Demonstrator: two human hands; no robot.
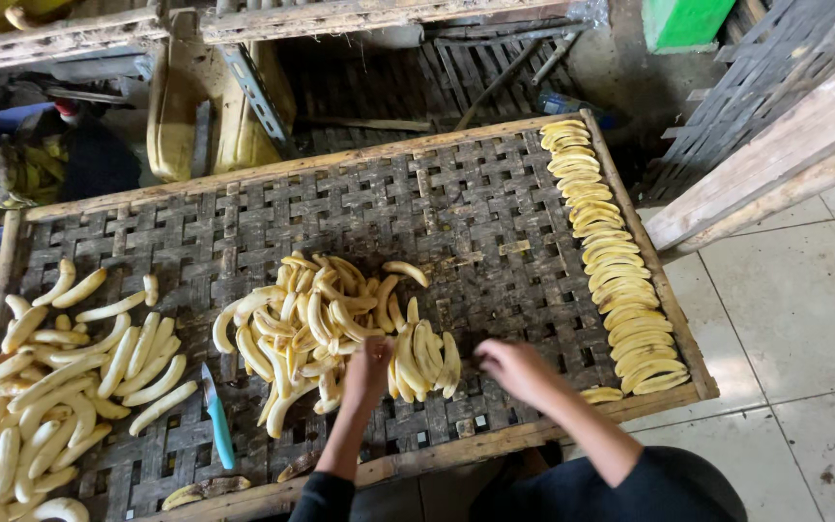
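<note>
My left hand (367, 372) rests on a loose heap of peeled banana slices (321, 324) in the middle of a woven bamboo tray (475, 222); its fingers curl over a small stack of slices (424, 360). My right hand (516, 369) hovers low over the bare weave just right of that stack, fingers bent, nothing clearly in it. A neat overlapping row of slices (611, 261) runs down the tray's right edge, ending at a single slice (601, 394) near my right wrist.
Whole peeled bananas (60, 377) are piled at the tray's left end. A teal-handled knife (216, 416) lies beside them. Wooden planks (775, 155) lean at the right above a tiled floor (804, 329). Racks and yellow containers (195, 106) stand behind.
</note>
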